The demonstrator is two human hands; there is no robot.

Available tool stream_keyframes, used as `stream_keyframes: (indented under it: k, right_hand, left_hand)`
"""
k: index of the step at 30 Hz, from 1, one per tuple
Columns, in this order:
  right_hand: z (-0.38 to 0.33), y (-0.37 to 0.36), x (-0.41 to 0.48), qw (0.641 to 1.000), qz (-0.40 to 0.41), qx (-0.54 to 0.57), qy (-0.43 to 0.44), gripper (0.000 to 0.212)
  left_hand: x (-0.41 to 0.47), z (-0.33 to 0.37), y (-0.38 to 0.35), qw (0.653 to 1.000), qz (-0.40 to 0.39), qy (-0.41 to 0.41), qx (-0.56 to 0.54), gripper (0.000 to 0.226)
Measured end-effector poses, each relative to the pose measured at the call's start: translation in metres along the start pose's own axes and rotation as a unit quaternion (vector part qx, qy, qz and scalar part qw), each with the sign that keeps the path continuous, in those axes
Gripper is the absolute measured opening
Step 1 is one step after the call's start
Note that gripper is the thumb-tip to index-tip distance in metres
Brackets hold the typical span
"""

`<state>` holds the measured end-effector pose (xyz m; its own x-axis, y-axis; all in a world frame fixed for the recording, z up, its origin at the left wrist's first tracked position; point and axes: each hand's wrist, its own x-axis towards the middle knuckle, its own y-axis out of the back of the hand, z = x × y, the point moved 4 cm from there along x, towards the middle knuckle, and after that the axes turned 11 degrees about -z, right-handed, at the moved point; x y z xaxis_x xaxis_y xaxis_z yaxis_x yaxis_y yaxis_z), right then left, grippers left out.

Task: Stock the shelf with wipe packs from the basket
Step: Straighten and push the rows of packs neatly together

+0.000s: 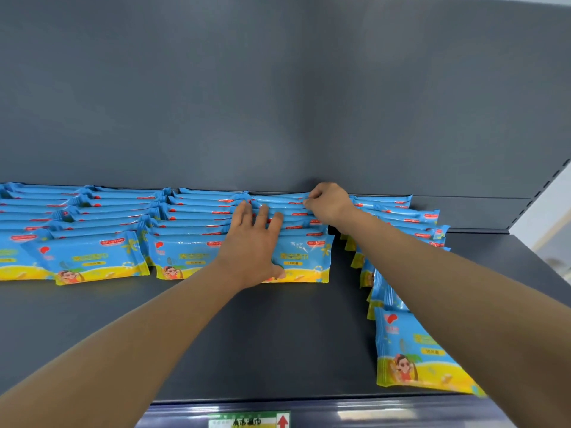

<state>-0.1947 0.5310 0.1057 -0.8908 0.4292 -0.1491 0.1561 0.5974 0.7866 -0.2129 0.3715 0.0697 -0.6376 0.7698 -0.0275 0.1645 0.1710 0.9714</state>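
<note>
Blue and yellow wipe packs stand in rows on the dark grey shelf. My left hand lies flat with spread fingers on the middle row of packs, thumb at the front pack's lower edge. My right hand reaches to the back of that same row and pinches the top edge of a rear wipe pack near the back panel. Another row of packs runs toward me under my right forearm. The basket is out of view.
More rows of packs fill the shelf's left side. A grey back panel rises behind. A slotted upright borders the right. A price label strip runs along the shelf's front edge.
</note>
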Motion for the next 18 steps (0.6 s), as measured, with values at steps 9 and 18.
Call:
stream_keyframes:
  k: [9, 18]
  right_hand:
    - [0.01, 0.013, -0.017, 1.0, -0.012, 0.014, -0.004, 0.032]
    - [0.016, -0.013, -0.052, 0.98, -0.185, -0.006, -0.074, 0.091]
  left_hand:
    - [0.001, -0.003, 0.002, 0.996, -0.025, -0.017, 0.081, 0.102]
    - [-0.018, -0.006, 0.001, 0.997, -0.005, 0.007, 0.074, 0.108]
